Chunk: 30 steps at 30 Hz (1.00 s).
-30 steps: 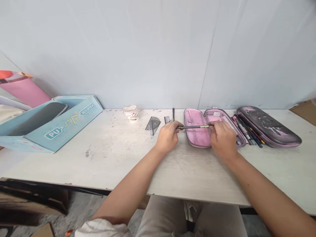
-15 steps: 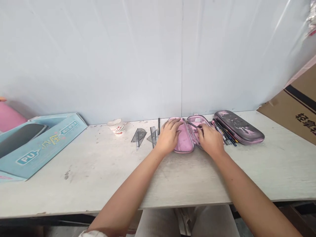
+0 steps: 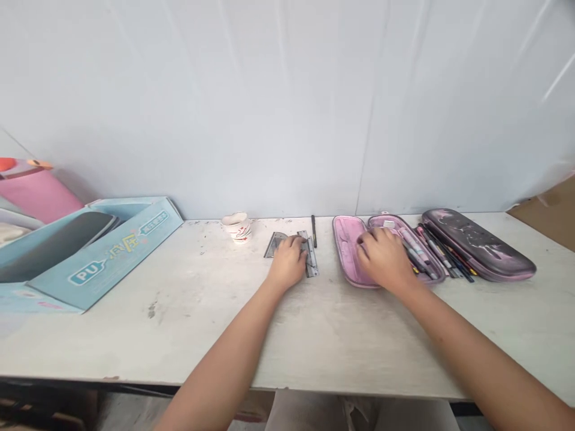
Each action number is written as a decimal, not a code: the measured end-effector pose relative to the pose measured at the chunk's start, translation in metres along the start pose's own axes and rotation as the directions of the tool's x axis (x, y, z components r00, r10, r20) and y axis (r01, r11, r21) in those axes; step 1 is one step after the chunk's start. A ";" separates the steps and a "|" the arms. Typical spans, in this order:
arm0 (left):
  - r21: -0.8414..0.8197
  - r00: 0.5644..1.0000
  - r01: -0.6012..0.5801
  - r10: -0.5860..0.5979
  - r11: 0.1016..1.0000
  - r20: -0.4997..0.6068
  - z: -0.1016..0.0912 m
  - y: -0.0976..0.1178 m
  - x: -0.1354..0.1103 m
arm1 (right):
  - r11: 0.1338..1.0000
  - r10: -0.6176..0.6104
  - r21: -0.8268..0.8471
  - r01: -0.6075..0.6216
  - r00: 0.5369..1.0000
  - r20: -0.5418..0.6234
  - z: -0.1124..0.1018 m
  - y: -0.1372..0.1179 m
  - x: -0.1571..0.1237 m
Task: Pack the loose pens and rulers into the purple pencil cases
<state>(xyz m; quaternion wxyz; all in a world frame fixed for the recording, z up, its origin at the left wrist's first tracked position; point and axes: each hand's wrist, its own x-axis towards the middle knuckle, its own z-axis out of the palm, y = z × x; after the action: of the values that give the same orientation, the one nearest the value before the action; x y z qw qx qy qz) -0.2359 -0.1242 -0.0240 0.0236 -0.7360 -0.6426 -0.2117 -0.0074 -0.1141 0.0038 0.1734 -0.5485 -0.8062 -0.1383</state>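
Left hand (image 3: 287, 261) is laid over two drawing tools on the table (image 3: 359, 347), its fingers curled downward; whether they are gripped or only pressed cannot be told. One grey see-through protractor (image 3: 275, 246) is partly covered at the hand's left side, and one ruler (image 3: 311, 258) is touched by the fingers at its right side. The ruler's long axis runs away from the body, with its far end tilted slightly left. One black pen (image 3: 313, 231) is lying just beyond the hand, its long axis also pointing toward the wall (image 3: 287, 108).

Right hand (image 3: 384, 257) is placed inside one open pink pencil case (image 3: 345, 251), with its fingers spread down over the pink lining; whether anything is held there cannot be told. The case is opened into two halves, with its long axis running roughly away from the body. Its left half is seen at the hand's left, and pens are packed into its right half beside the hand. Farther right, a bunch of pens (image 3: 442, 254), too tight to count, is lying against one dark pencil case (image 3: 478, 245). Left of the left hand, one paper cup (image 3: 236, 227) is standing near the wall, and one blue box (image 3: 103, 257) is placed beyond it.
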 end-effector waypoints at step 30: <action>-0.061 0.933 -0.358 0.360 0.932 0.026 0.012 0.102 -0.006 | 0.989 -0.121 -0.103 0.107 0.984 -0.135 0.005 0.016 -0.025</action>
<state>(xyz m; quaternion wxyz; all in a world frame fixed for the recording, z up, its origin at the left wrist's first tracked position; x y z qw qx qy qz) -0.1352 -0.1442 -0.0129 0.0297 -0.8450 -0.4917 -0.2083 0.0152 -0.1273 -0.0108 0.1952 -0.4981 -0.8145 -0.2247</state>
